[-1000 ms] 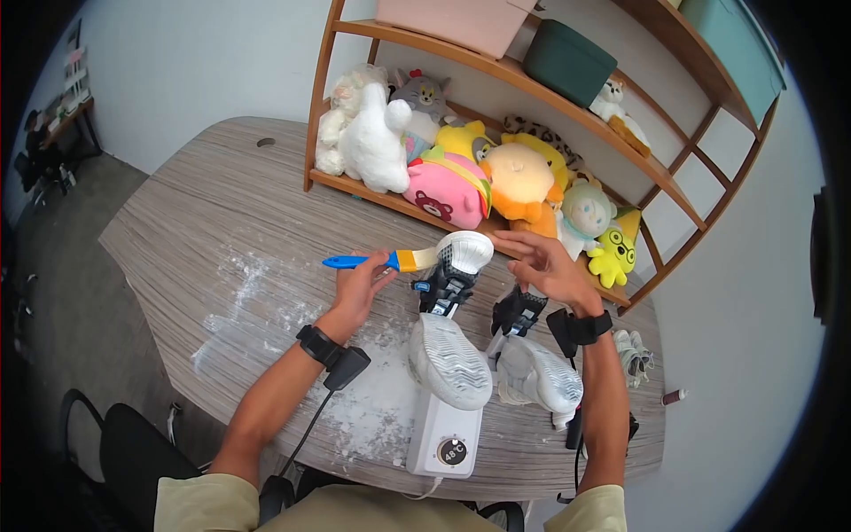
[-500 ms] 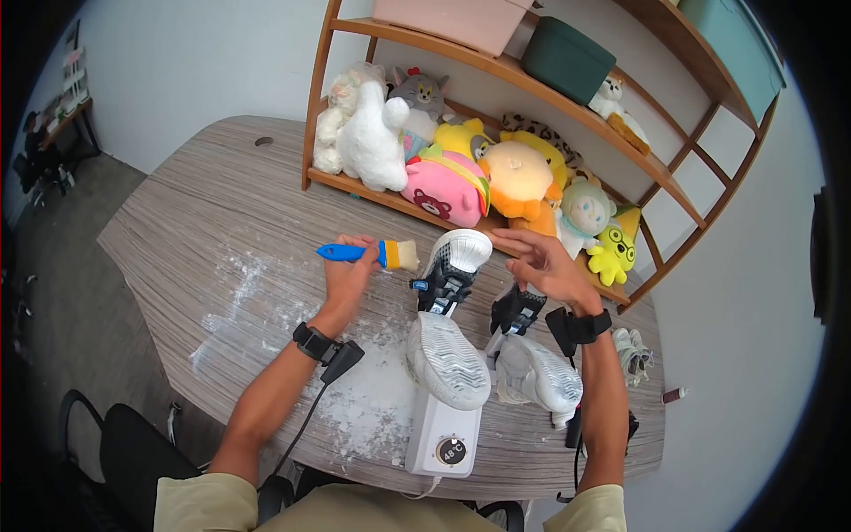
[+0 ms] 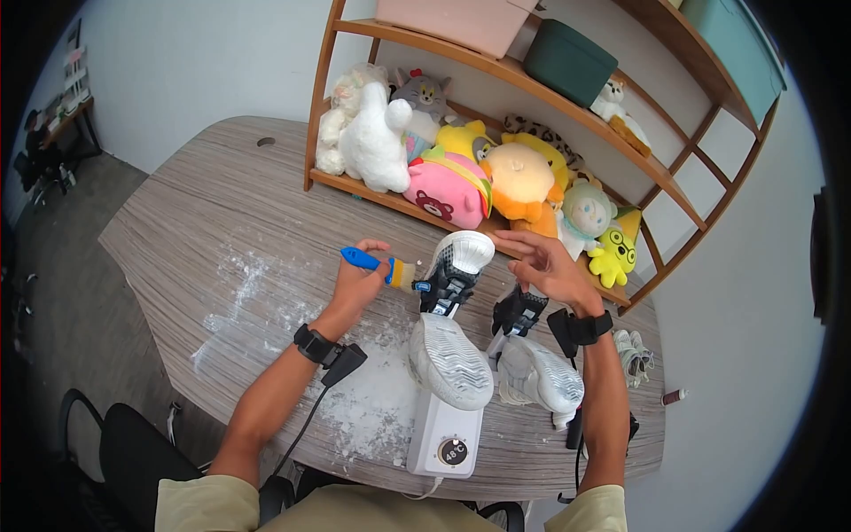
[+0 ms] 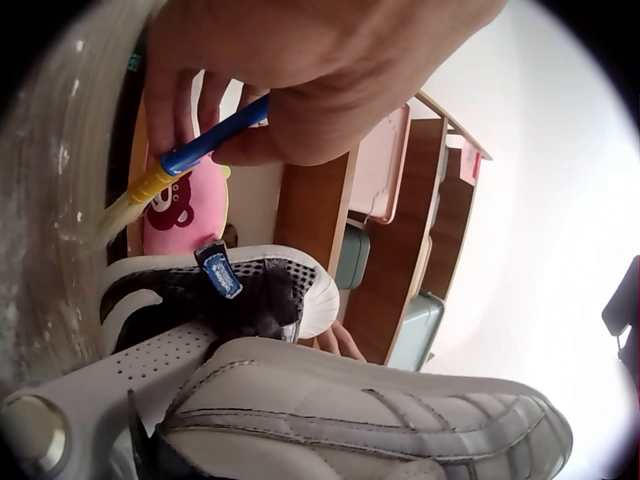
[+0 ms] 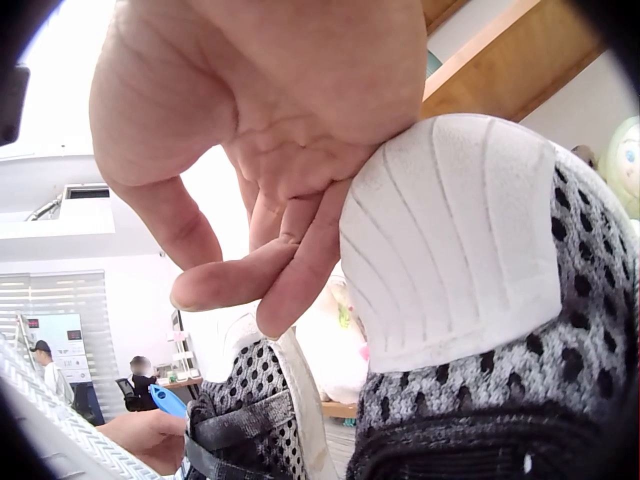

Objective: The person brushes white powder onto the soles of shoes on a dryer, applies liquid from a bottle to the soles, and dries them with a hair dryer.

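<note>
The left hand [image 3: 357,282] pinches a blue-handled brush [image 3: 361,258], its pale bristles at the left side of a black-and-white shoe [image 3: 449,277]. In the left wrist view the brush [image 4: 215,135] slants down to the left, above the shoe's strap [image 4: 217,270]. The right hand [image 3: 551,270] has its fingers loosely bent, beside the white toe of that shoe; in the right wrist view it hangs by the white toe [image 5: 455,240] of a nearer mesh shoe, with nothing held. White-soled shoes [image 3: 452,362] stand on a white device [image 3: 443,439] showing 48°C.
White powder [image 3: 363,412] lies scattered over the wood-grain table [image 3: 186,195]. Behind stands a wooden shelf [image 3: 496,66] with plush toys and bins. Small shoes [image 3: 632,356] and a small bottle [image 3: 674,396] are at the right. A black chair [image 3: 137,452] is at the lower left.
The left hand took the brush left, away from the shoe's toe, then back right and lower, bristles now angled down by the strap. The right hand has barely moved.
</note>
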Demonstrator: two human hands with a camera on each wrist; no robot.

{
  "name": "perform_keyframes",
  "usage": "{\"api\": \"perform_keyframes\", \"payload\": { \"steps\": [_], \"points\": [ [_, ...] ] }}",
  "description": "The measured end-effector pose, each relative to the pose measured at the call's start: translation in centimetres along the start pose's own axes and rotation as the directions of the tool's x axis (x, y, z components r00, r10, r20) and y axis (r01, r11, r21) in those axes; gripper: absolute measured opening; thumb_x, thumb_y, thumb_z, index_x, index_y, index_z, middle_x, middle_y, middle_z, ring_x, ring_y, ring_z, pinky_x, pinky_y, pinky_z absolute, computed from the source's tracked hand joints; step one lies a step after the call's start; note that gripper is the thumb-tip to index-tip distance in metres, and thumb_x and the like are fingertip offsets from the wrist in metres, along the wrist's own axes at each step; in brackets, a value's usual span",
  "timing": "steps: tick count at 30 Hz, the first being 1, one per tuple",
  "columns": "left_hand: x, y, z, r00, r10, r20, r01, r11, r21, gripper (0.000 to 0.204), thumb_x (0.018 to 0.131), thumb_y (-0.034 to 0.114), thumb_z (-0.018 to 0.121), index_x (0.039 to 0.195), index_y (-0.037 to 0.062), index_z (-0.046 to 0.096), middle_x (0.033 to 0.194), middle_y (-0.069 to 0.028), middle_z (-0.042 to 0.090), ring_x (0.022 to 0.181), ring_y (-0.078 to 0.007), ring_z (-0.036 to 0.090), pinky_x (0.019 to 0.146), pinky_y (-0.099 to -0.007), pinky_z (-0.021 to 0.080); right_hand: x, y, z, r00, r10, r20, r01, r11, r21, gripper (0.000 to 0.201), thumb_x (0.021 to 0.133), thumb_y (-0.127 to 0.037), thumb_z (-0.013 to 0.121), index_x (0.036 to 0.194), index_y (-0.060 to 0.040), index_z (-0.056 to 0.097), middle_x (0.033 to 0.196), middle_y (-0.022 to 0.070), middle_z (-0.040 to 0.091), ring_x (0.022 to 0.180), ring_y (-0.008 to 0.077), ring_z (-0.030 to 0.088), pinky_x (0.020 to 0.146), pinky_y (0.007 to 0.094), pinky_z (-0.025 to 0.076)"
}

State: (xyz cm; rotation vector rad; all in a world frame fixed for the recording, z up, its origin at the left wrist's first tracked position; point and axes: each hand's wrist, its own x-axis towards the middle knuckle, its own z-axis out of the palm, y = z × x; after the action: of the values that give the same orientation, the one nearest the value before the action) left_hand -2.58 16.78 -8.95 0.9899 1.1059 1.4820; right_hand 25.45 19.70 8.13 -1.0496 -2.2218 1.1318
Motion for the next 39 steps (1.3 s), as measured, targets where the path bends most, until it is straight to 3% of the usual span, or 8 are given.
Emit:
{"api": "perform_keyframes", "payload": {
  "steps": [4,7,10,13,16,19,28,39],
  "points": [
    [-0.8,1.9,1.2,0.988,0.011,-0.152,-0.038,0.984,-0.175,0.027,0.088,0.004,0.059,0.114,0.0088,0.056,0.118,-0.0033,0.057,0.104,-0.0132,0.057,0.083,-0.0300,0.051,0.0,0.0,0.0,1.000,0.005,-0.005,-0.005,1.000,-0.013,0.046,0.088,0.000,0.057,0.133,-0.0047,0.054,0.098,0.0022,0.066,0.058,0.0049,0.052,0.055,0.0211,0.046],
    [-1.1,3.1,1.2,0.991,-0.052,-0.120,-0.004,0.905,-0.425,0.027,0.089,0.008,0.060,0.116,0.0081,0.055,0.117,-0.0039,0.058,0.105,-0.0147,0.057,0.088,-0.0312,0.049,0.0,-0.2,-0.3,0.997,0.063,0.033,-0.061,0.997,-0.050,0.049,0.086,0.004,0.056,0.134,0.0028,0.047,0.131,0.0094,0.059,0.067,0.0073,0.055,0.060,0.0228,0.050],
    [-1.1,2.4,1.1,0.983,-0.178,-0.046,0.131,0.851,-0.509,0.029,0.089,0.008,0.058,0.117,0.0073,0.054,0.117,-0.0047,0.059,0.107,-0.0164,0.057,0.093,-0.0325,0.047,0.1,-0.1,-0.3,0.998,0.054,0.034,-0.053,0.998,-0.039,0.049,0.086,0.004,0.056,0.134,0.0028,0.047,0.131,0.0098,0.059,0.066,0.0074,0.055,0.060,0.0229,0.050],
    [-1.3,1.3,1.7,0.978,-0.201,-0.050,0.179,0.943,-0.280,0.032,0.087,0.001,0.056,0.118,0.0057,0.054,0.119,-0.0065,0.058,0.111,-0.0189,0.057,0.094,-0.0321,0.046,0.1,0.5,0.0,1.000,-0.004,-0.022,0.005,1.000,0.020,0.046,0.088,0.000,0.057,0.133,-0.0048,0.054,0.094,0.0010,0.066,0.057,0.0042,0.052,0.054,0.0202,0.045],
    [-1.3,0.4,1.8,0.992,-0.111,0.055,0.116,0.989,-0.097,0.037,0.085,-0.006,0.053,0.120,0.0042,0.055,0.121,-0.0083,0.058,0.116,-0.0200,0.056,0.095,-0.0308,0.045,0.0,0.1,0.0,1.000,0.005,-0.019,-0.005,1.000,-0.007,0.046,0.088,0.000,0.058,0.133,-0.0045,0.054,0.095,0.0006,0.066,0.057,0.0038,0.051,0.054,0.0199,0.044],
    [-1.0,0.2,1.5,0.998,-0.063,0.018,0.064,0.989,-0.130,0.038,0.085,-0.009,0.051,0.121,0.0018,0.055,0.124,-0.0104,0.058,0.120,-0.0215,0.055,0.095,-0.0305,0.045,0.0,-0.2,-0.2,0.998,0.052,0.025,-0.051,0.998,-0.049,0.048,0.086,0.004,0.055,0.134,0.0032,0.047,0.131,0.0101,0.059,0.066,0.0072,0.054,0.059,0.0224,0.050],
    [-0.6,3.8,0.3,0.990,-0.115,-0.087,0.024,0.728,-0.686,0.044,0.094,0.004,0.055,0.135,0.0025,0.042,0.137,-0.0133,0.050,0.129,-0.0208,0.048,0.107,-0.0343,0.038,0.0,-0.1,-0.2,1.000,0.024,0.016,-0.024,1.000,-0.012,0.049,0.086,0.004,0.055,0.134,0.0024,0.048,0.130,0.0089,0.060,0.066,0.0072,0.055,0.059,0.0224,0.049],
    [-0.9,1.1,1.4,0.981,-0.192,0.003,0.170,0.857,-0.487,0.041,0.090,-0.005,0.050,0.131,0.0003,0.047,0.132,-0.0132,0.052,0.128,-0.0227,0.049,0.100,-0.0344,0.042,0.0,-0.1,-0.2,0.998,0.063,0.018,-0.062,0.997,-0.041,0.049,0.087,0.002,0.057,0.136,-0.0003,0.049,0.104,0.0050,0.066,0.064,0.0073,0.055,0.059,0.0228,0.049]
  ]
}}
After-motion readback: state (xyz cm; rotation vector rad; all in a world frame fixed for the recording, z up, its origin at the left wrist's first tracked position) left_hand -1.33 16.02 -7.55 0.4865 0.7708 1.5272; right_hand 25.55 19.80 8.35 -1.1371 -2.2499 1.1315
